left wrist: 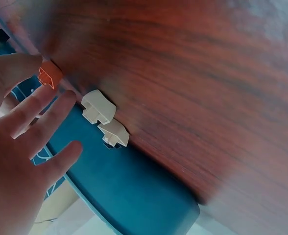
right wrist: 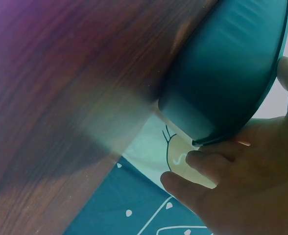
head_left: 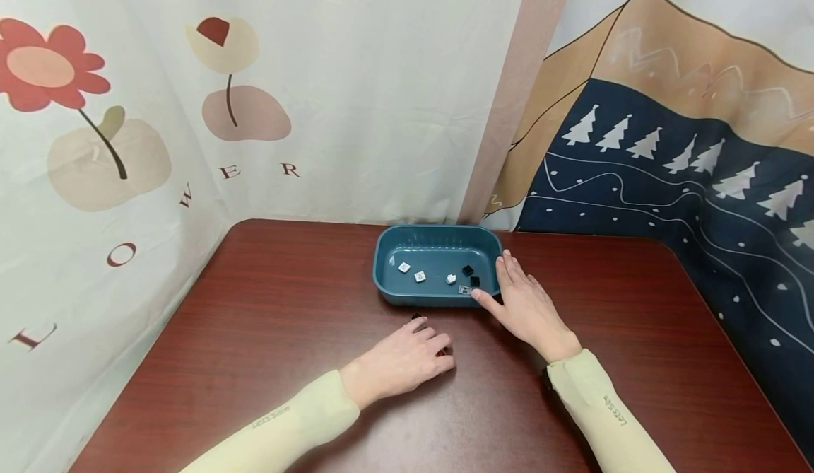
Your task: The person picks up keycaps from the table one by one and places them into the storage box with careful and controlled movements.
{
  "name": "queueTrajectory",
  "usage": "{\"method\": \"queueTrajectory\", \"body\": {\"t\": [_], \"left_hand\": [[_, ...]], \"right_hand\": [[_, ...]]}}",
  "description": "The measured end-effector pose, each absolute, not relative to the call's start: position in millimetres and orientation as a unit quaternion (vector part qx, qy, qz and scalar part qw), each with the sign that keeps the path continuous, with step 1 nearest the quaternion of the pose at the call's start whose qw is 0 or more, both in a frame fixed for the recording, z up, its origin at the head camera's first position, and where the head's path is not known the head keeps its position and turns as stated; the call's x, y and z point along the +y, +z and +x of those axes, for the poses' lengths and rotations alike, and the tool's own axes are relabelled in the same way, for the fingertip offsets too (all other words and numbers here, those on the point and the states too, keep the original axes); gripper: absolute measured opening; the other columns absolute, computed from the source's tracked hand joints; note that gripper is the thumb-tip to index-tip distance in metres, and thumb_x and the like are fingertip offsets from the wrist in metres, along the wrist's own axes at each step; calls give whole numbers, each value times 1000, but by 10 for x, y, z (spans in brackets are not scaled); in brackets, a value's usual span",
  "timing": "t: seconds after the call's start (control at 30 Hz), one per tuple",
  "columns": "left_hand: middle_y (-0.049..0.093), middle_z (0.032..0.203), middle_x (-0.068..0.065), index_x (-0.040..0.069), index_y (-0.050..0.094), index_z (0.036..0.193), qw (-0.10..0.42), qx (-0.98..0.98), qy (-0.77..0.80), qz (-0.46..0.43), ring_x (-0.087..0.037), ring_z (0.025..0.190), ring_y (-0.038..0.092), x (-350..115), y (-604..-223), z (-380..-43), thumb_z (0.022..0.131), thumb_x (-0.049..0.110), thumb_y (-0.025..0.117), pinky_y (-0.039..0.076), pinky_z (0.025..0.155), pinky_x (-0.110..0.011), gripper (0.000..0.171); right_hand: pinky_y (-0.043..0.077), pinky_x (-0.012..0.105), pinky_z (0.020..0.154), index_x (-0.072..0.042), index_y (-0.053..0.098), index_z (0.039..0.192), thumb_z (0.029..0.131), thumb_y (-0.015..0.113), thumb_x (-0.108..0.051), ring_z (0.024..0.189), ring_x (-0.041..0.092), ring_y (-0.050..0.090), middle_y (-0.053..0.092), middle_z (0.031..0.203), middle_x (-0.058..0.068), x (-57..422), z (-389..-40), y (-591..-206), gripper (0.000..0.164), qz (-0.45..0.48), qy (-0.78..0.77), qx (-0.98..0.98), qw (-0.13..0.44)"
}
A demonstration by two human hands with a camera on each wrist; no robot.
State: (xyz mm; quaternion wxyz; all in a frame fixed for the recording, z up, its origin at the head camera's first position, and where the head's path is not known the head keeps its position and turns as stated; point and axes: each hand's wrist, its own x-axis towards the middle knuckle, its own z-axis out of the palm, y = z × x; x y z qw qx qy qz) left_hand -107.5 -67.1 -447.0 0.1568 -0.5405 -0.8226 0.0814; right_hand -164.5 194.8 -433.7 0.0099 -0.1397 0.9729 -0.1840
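Note:
My left hand (head_left: 407,356) is low over the table in front of the blue tray (head_left: 420,300). In the left wrist view, its thumb and a fingertip pinch an orange keycap (left wrist: 50,74). Two beige keycaps (left wrist: 99,106) lie close together beyond the fingers, on the table beside the tray wall. A small dark piece (head_left: 416,315) shows at those fingertips in the head view. My right hand (head_left: 531,310) holds the tray's near right corner, thumb at the front rim and fingers along the right side. Inside the tray are several white keycaps (head_left: 420,276) and black keycaps (head_left: 468,270).
The tray stands near the back edge of the brown wooden table (head_left: 305,282). A white curtain (head_left: 356,91) with printed flowers hangs behind and to the left. At the right hangs a cloth (head_left: 636,176) with trees and a mountain.

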Motion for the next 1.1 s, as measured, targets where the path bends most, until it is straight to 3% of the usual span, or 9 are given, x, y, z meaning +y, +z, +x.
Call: {"method": "queueTrajectory", "body": {"t": [0.47,0.83,0.97,1.1], "left_hand": [[55,89,8,28,71,94,167,-817,106,-542,-15,81,58,-678,-4491,-1060,93,17,70,45,84,-31,12],[55,90,5,22,70,90,171,-816,110,-542,-15,80,54,-695,-4447,-1036,93,11,71,48,76,-27,11],[54,91,4,20,69,91,171,-815,107,-543,-16,79,52,-714,-4380,-1039,92,8,70,48,77,-27,13],[56,96,4,20,69,96,166,-821,110,-534,-16,87,54,-732,-4309,-1059,94,9,70,50,86,-29,11]], "right_hand": [[26,63,119,10,26,159,101,46,-69,155,41,22,18,168,25,1939,-1643,-4333,100,-143,-183,973,5],[27,63,118,10,27,159,101,47,-68,154,42,23,18,168,25,1938,-1639,-4326,99,-141,-182,973,5],[27,63,119,10,27,159,100,46,-70,155,42,21,18,168,25,1940,-1638,-4326,101,-139,-182,973,8],[27,63,118,10,27,159,99,43,-73,155,42,21,17,168,25,1942,-1639,-4327,103,-139,-181,974,9]]}}
